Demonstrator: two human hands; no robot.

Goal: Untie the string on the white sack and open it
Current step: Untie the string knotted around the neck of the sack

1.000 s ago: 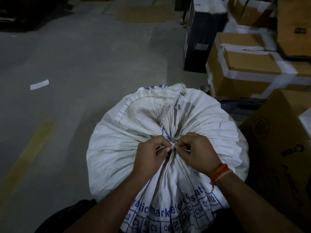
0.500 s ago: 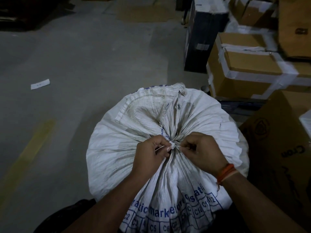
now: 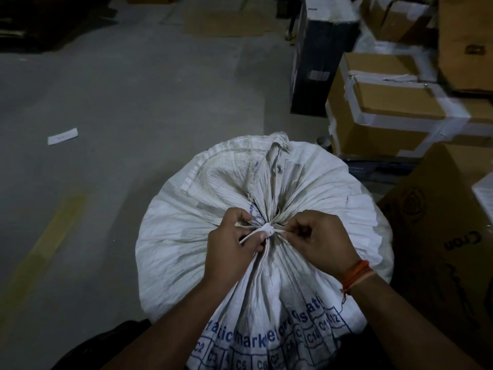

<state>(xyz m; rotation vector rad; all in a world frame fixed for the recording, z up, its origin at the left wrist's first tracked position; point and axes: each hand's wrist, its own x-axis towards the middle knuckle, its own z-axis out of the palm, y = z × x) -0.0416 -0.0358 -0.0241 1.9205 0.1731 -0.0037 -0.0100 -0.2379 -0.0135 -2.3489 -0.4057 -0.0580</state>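
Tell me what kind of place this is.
Probably a warehouse or storeroom: taped cardboard boxes stacked at the right, a bare concrete floor with a faded yellow line, and a bulky white sack being untied.

A full white woven sack (image 3: 186,236) with blue print at 6 o'clock stands on the floor, its mouth gathered in pleats. The white string (image 3: 267,231) is knotted at centre, ends running toward 9 and 3 o'clock.

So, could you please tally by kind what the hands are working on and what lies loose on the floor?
White woven sack with blue print: 1
White knotted string: 1
White paper slip on grey floor: 1
Total: 3
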